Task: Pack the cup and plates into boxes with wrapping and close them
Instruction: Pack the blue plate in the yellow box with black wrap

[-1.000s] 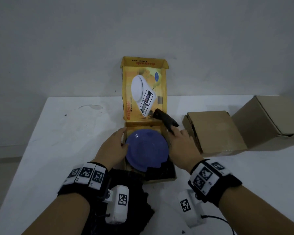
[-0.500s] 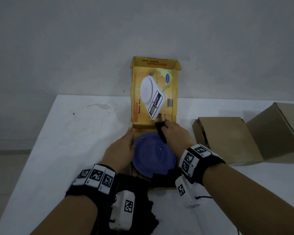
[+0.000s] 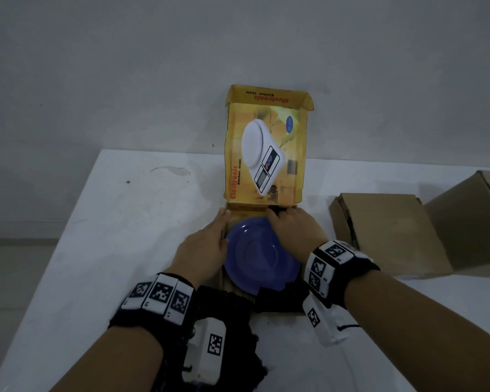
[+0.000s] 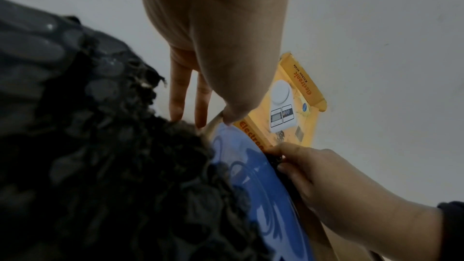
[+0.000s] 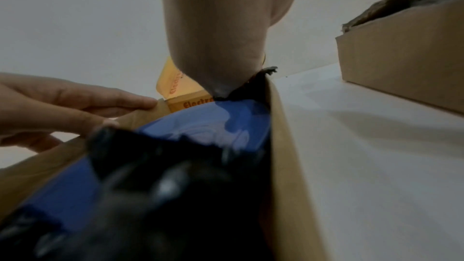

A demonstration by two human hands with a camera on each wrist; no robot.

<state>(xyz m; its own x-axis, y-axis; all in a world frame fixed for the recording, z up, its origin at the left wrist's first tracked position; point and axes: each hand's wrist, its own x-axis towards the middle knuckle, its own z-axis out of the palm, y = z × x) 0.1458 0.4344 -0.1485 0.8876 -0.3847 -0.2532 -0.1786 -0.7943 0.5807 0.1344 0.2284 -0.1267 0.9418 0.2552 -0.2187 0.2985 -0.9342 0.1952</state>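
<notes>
A blue plate (image 3: 262, 258) lies in the open yellow kitchen-scale box (image 3: 266, 148), whose lid stands upright behind it. Black bubble wrap (image 3: 227, 312) lies under the plate and spills over the box's near edge. My left hand (image 3: 222, 227) rests with straight fingers along the box's left wall, thumb at the plate's rim (image 4: 226, 132). My right hand (image 3: 283, 217) is at the far right corner, fingers curled round a strip of the black wrap (image 4: 274, 161) between plate and lid. In the right wrist view the plate (image 5: 213, 122) shows above the blurred black wrap (image 5: 163, 195).
Two brown cardboard boxes stand on the white table (image 3: 125, 222) to the right: a flat one (image 3: 385, 233) and a taller one (image 3: 470, 222). The box's brown right wall (image 5: 283, 146) runs beside my right hand. A grey wall rises behind the table.
My right hand has carried the lifted black wrap strip from the box's right side to the far edge and pushed it down beside the plate. The left hand has stayed on the left wall.
</notes>
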